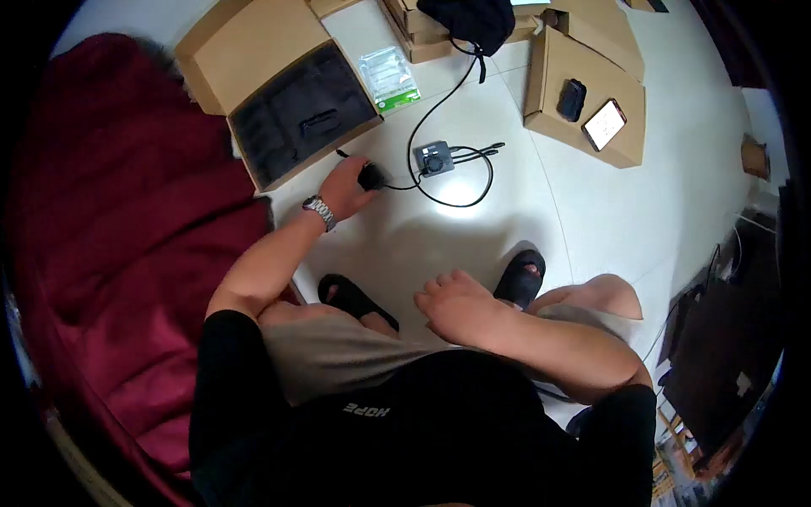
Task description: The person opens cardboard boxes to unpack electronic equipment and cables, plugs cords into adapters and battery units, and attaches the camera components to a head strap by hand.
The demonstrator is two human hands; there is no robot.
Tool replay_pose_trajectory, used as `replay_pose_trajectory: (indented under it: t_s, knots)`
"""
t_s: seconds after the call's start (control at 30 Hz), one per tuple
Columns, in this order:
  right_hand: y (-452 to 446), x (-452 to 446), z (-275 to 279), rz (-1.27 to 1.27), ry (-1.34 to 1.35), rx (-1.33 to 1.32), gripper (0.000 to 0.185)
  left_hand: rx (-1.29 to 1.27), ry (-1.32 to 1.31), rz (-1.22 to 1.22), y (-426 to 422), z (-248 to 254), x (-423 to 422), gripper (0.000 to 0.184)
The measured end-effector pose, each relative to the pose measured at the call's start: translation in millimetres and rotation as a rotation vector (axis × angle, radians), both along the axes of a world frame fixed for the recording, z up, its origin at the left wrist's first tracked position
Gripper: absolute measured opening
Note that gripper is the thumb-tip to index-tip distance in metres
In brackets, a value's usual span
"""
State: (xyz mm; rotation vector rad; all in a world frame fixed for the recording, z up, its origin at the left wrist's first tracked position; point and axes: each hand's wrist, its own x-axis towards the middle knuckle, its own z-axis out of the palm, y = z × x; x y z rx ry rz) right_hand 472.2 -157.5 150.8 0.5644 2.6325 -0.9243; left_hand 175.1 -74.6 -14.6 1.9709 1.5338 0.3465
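My left hand [345,188], with a metal-band watch [320,211] on its wrist, is closed around a small black object [370,177] just above the floor. A black cable [408,187] runs from beside that object toward a grey box-shaped device with a round fan [435,159]. More short cables with plugs [481,154] stick out from the device's right side. My right hand [460,308] hangs before my lap between the knees, its fingers curled into a loose fist with nothing visible in it. Most of the black object is hidden by my left fingers.
An open cardboard box [372,123] with black foam lies at upper left, a clear plastic packet [389,80] beside it. A black pouch [475,21] sits on stacked boxes. On another box [627,148] rest a phone [605,124] and a black case [573,100]. Red cloth [127,253] covers the left.
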Motion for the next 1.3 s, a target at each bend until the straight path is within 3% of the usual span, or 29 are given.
replay_pose_trajectory:
  t_s: [0.07,0.3,0.37,0.5,0.57,0.7,0.77,1.07,1.3]
  knots:
    - [1,-1,0,-0.010,-0.029,-0.045,0.031,0.010,0.010,0.000,0,-5,-2,0.064]
    - [0,-3,1,-0.016,-0.080,-0.025,0.034,-0.065,0.073,-0.019,1,-8,-1,0.074]
    - [-2,-1,-5,-0.058,0.004,-0.010,0.021,-0.112,0.067,-0.004,3,-5,0,0.074]
    - [-5,0,-13,-0.070,0.035,-0.004,0.020,-0.120,0.055,-0.006,1,-9,-1,0.070]
    - [-2,-4,-8,-0.026,-0.089,-0.078,0.037,-0.111,0.027,-0.013,-1,-8,-2,0.070]
    - [-3,-3,-10,-0.021,-0.103,-0.064,0.035,-0.084,0.066,-0.050,0,-4,-3,0.070]
    - [-7,1,-17,-0.075,0.052,-0.007,0.019,-0.106,0.056,-0.032,0,-3,0,0.071]
    - [-8,3,-18,-0.074,0.008,-0.050,0.030,-0.096,0.087,-0.088,4,0,0,0.070]
    - [-5,3,-22,-0.045,-0.074,-0.077,0.023,-0.104,0.061,-0.104,8,-4,0,0.080]
